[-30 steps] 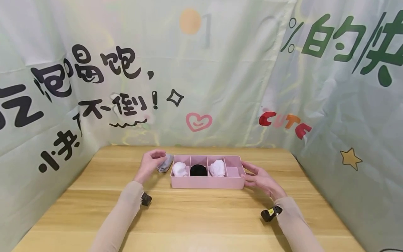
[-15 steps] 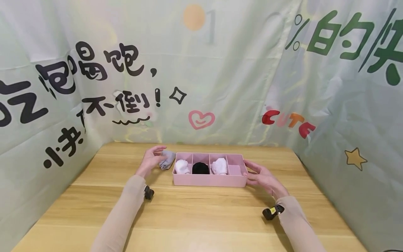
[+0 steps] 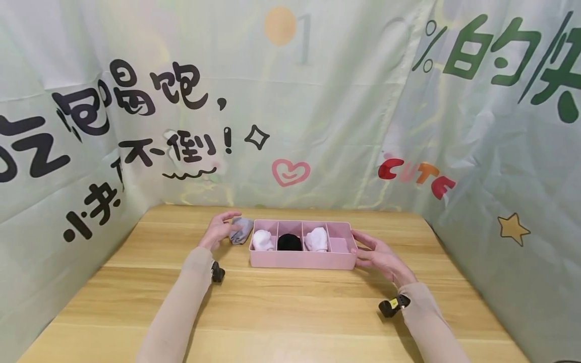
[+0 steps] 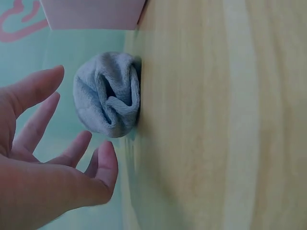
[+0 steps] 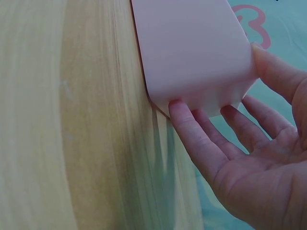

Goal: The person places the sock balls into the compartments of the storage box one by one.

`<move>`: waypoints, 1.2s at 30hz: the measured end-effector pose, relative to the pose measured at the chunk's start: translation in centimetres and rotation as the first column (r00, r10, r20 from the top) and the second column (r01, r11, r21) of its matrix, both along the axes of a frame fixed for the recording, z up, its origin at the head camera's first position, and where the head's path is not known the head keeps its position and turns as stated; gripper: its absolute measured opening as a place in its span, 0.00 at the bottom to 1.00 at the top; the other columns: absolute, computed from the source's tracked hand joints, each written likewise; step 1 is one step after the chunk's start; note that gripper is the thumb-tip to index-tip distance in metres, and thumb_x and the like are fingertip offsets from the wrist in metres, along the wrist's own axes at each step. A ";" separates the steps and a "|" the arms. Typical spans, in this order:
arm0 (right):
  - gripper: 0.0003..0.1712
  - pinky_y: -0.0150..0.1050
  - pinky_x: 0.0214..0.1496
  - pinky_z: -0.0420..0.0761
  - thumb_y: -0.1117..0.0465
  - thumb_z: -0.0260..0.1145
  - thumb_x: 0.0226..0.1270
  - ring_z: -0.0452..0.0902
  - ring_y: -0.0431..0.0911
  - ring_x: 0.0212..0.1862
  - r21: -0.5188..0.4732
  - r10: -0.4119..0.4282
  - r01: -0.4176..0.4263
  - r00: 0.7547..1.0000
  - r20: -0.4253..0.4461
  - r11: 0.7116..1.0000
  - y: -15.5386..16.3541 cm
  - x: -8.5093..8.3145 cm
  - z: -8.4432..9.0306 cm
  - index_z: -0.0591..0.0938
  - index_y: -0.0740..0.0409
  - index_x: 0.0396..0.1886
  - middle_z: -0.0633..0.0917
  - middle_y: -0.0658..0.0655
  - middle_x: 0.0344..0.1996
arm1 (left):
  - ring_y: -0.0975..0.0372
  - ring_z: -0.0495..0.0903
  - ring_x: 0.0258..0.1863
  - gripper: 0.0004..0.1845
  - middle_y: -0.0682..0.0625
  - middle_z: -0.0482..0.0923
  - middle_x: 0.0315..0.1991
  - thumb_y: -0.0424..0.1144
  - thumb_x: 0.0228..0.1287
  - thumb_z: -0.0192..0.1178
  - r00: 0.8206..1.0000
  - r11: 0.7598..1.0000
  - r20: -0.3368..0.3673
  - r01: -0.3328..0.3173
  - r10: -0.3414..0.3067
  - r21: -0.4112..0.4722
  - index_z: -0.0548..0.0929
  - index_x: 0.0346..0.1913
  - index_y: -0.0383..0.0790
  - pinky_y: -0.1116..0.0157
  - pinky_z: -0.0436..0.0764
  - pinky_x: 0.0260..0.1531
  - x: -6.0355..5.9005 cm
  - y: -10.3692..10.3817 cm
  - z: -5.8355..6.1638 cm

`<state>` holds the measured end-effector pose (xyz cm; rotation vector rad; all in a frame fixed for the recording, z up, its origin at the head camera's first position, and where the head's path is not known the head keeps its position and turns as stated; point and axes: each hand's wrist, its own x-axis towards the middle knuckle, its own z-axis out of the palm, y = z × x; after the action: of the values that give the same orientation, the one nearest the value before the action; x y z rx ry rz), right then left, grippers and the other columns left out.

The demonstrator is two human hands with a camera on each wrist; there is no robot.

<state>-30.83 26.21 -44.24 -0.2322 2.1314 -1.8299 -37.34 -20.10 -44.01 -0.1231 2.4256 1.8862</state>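
A: Now, where is the grey sock (image 3: 241, 230) and which way does it lie?

B: It sits bundled on the wooden surface (image 3: 281, 307), just beside the left end of the pink organiser tray (image 3: 303, 259). In the head view its long axis runs from the tray's near left corner away toward the backdrop, slightly tilted left. In the left wrist view the folded opening of the sock (image 4: 109, 99) faces the camera.

A: And your left hand (image 3: 219, 231)?

B: Your left grip is released: fingers (image 4: 33, 91) spread and only gently curved, holding nothing. The sock lies just past your fingertips, on the side toward the tray; the wrist view shows a gap between them.

A: What about the right hand (image 3: 379, 256)?

B: It rests against the tray's right end. Your fingers (image 5: 189, 129) lie straight along that end wall, the thumb up by the top edge, so the grip is unclenched, pressing rather than curling round.

A: What does the tray hold?

B: Four compartments in a row: a white sock (image 3: 262, 240), a black sock (image 3: 289, 242), another white sock (image 3: 315, 239), and the rightmost one bare.
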 end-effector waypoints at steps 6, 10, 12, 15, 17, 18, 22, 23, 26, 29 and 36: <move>0.42 0.43 0.57 0.81 0.68 0.61 0.71 0.72 0.54 0.63 0.000 0.008 -0.008 1.000 -0.004 1.000 -0.2 -0.1 0.1 0.52 0.59 0.78 0.50 0.66 0.77 | 0.48 0.71 0.61 0.32 0.41 0.66 0.70 0.27 0.58 0.64 0.999 0.999 0.044 0.023 -0.025 0.036 0.73 0.67 0.44 0.53 0.74 0.61 -0.8 -0.4 -0.7; 0.41 0.42 0.56 0.81 0.68 0.60 0.71 0.73 0.51 0.62 -0.008 0.012 -0.012 1.000 0.002 1.000 -0.2 0.0 -0.1 0.52 0.59 0.78 0.50 0.66 0.77 | 0.49 0.71 0.60 0.33 0.39 0.66 0.69 0.26 0.58 0.63 0.996 0.998 0.072 0.045 -0.048 0.046 0.72 0.68 0.45 0.53 0.74 0.61 -1.2 -0.5 -1.3; 0.41 0.42 0.56 0.81 0.67 0.60 0.71 0.74 0.50 0.60 -0.015 0.020 -0.020 1.000 0.002 1.000 -0.2 0.0 -0.1 0.52 0.60 0.78 0.50 0.67 0.77 | 0.48 0.70 0.61 0.33 0.39 0.66 0.69 0.25 0.59 0.62 0.995 0.997 0.082 0.056 -0.060 0.060 0.72 0.68 0.45 0.52 0.72 0.62 -1.2 -0.6 -1.3; 0.42 0.42 0.57 0.81 0.67 0.61 0.71 0.75 0.49 0.60 -0.012 0.017 -0.017 1.000 0.000 1.000 -0.1 0.1 0.0 0.52 0.60 0.78 0.50 0.67 0.77 | 0.47 0.67 0.65 0.34 0.39 0.64 0.71 0.26 0.59 0.61 0.991 0.994 0.095 0.091 -0.097 0.067 0.70 0.70 0.44 0.50 0.69 0.65 -1.3 -0.5 -1.2; 0.42 0.42 0.57 0.81 0.66 0.62 0.70 0.75 0.49 0.60 -0.008 0.010 -0.010 1.000 0.005 1.000 -0.1 0.1 0.1 0.52 0.59 0.78 0.50 0.66 0.78 | 0.47 0.66 0.66 0.34 0.40 0.64 0.71 0.25 0.60 0.61 0.988 0.991 0.104 0.108 -0.115 0.078 0.69 0.70 0.43 0.50 0.67 0.66 -1.4 -0.4 -1.0; 0.42 0.42 0.57 0.81 0.67 0.62 0.70 0.75 0.48 0.60 -0.009 0.006 -0.006 1.000 0.007 1.000 -0.1 0.1 0.2 0.52 0.59 0.78 0.50 0.66 0.78 | 0.47 0.66 0.65 0.34 0.40 0.64 0.71 0.26 0.60 0.61 0.986 0.990 0.110 0.114 -0.122 0.080 0.69 0.71 0.43 0.50 0.67 0.66 -1.5 -0.3 -1.0; 0.42 0.42 0.56 0.81 0.67 0.62 0.70 0.74 0.50 0.61 -0.011 0.002 -0.002 1.000 0.005 1.000 0.0 0.1 0.3 0.52 0.60 0.78 0.50 0.66 0.78 | 0.49 0.69 0.61 0.33 0.39 0.65 0.69 0.25 0.59 0.60 0.984 0.990 0.123 0.117 -0.127 0.082 0.70 0.70 0.43 0.53 0.71 0.62 -1.7 -0.1 -0.8; 0.42 0.42 0.56 0.81 0.67 0.62 0.70 0.74 0.51 0.61 -0.010 0.002 -0.002 1.000 0.003 1.000 0.0 0.1 0.3 0.52 0.60 0.78 0.50 0.66 0.78 | 0.50 0.69 0.60 0.33 0.39 0.66 0.68 0.25 0.60 0.60 0.984 0.990 0.120 0.121 -0.130 0.075 0.70 0.69 0.43 0.54 0.72 0.61 -1.8 -0.1 -0.8; 0.43 0.42 0.57 0.81 0.67 0.62 0.70 0.71 0.54 0.64 -0.002 -0.001 0.001 1.000 0.004 1.000 0.1 0.0 0.3 0.52 0.60 0.78 0.50 0.65 0.78 | 0.52 0.71 0.57 0.32 0.38 0.65 0.68 0.25 0.60 0.60 0.985 0.990 0.112 0.126 -0.133 0.062 0.71 0.69 0.42 0.58 0.74 0.56 -1.9 -0.2 -0.8; 0.42 0.43 0.57 0.81 0.67 0.62 0.70 0.69 0.55 0.66 0.005 -0.018 0.018 1.000 0.019 1.000 0.0 0.0 0.2 0.53 0.58 0.78 0.51 0.64 0.78 | 0.52 0.71 0.57 0.33 0.36 0.64 0.69 0.24 0.59 0.60 0.983 0.988 0.109 0.144 -0.149 0.052 0.70 0.69 0.41 0.59 0.74 0.56 -1.8 -0.3 -0.7; 0.42 0.43 0.58 0.80 0.65 0.62 0.70 0.69 0.56 0.66 0.005 -0.009 0.009 1.000 0.015 1.000 0.0 0.0 0.2 0.52 0.58 0.78 0.50 0.65 0.78 | 0.52 0.72 0.56 0.33 0.35 0.63 0.70 0.23 0.59 0.60 0.979 0.984 0.104 0.168 -0.173 0.052 0.71 0.69 0.41 0.60 0.77 0.53 -1.8 -0.5 -1.0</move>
<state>-30.81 26.19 -44.09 -0.2074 2.1301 -1.8262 -39.18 -20.63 -45.00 -0.0144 2.2453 1.8074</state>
